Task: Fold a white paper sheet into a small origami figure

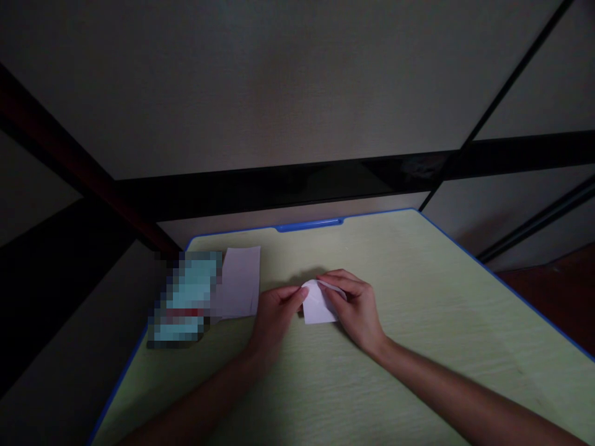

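White paper sits pinched by the left hand and right hand — an uneven tug between them could crease it crookedly or tear its edge.

Pale wood-grain tabletop edged in blue, with a blue trough midway along the far side. On the left, a pixelated teal object. Beyond, large greyish panels crossed by a glossy black band; far right, dark reddish floor.
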`<state>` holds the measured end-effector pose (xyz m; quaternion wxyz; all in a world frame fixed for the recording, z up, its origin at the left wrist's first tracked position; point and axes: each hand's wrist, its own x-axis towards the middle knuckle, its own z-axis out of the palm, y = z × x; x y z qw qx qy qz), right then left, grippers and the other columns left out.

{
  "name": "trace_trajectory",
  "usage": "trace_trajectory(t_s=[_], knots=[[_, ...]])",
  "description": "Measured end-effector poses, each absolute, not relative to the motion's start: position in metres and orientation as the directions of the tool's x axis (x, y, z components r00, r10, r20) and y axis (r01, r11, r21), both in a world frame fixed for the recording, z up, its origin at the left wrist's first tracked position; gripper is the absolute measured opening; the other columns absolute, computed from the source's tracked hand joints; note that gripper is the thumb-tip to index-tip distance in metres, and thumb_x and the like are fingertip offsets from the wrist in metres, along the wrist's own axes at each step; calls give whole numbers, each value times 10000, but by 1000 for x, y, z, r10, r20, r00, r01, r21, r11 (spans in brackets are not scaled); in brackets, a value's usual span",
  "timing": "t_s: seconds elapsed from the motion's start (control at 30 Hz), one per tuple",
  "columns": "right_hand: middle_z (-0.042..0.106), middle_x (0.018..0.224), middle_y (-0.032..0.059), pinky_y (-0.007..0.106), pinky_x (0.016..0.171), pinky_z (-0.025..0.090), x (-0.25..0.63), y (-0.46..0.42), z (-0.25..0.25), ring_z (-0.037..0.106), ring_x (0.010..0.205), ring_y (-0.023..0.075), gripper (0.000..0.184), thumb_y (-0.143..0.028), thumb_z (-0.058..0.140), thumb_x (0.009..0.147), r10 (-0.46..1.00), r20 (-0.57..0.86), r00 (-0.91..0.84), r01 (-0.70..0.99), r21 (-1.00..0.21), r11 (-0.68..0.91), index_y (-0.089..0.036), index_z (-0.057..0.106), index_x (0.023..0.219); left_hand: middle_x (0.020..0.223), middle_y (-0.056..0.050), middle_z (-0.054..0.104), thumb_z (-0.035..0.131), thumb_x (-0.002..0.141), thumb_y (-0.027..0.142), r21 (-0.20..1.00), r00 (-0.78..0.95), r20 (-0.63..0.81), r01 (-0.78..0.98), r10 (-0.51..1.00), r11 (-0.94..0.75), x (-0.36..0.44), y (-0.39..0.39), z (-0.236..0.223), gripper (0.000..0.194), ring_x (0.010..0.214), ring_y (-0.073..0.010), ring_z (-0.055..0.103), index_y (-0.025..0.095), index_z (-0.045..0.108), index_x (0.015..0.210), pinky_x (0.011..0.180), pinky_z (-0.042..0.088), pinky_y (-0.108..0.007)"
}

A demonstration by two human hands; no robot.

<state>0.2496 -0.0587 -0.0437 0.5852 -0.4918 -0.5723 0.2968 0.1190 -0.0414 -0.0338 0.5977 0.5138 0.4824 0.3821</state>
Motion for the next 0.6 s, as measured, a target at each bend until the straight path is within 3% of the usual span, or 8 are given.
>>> trace_trajectory(t_s=[0.17,0.43,0.6], knots=[[616,792,51,244,610,453,250,-59,-43,556,724,141,255,-32,516,665,903,415,108,272,-887,375,-182,654,818,483,8,526,529,658,329,986,235,-164,58,958,155,118,-42,-38,248,502,-121,481,110,625,594,512,371,-217],[621,843,66,278,680,464,253,-59,-43,565,779,155,308,-10,485,665,870,492,-37,372,-801,469,-175,634,877,503,14,517,534,652,333,987,254,-159,18,954,160,116,-40,-43,232,518,-115,478,119,616,615,504,357,-204],[597,951,64,303,737,455,262,-58,-45,539,870,159,417,5,443,666,788,576,-217,434,-667,606,-199,565,1008,496,12,500,529,662,328,985,257,-144,-56,956,163,116,-39,-47,235,495,-100,455,112,609,610,497,353,-203]])
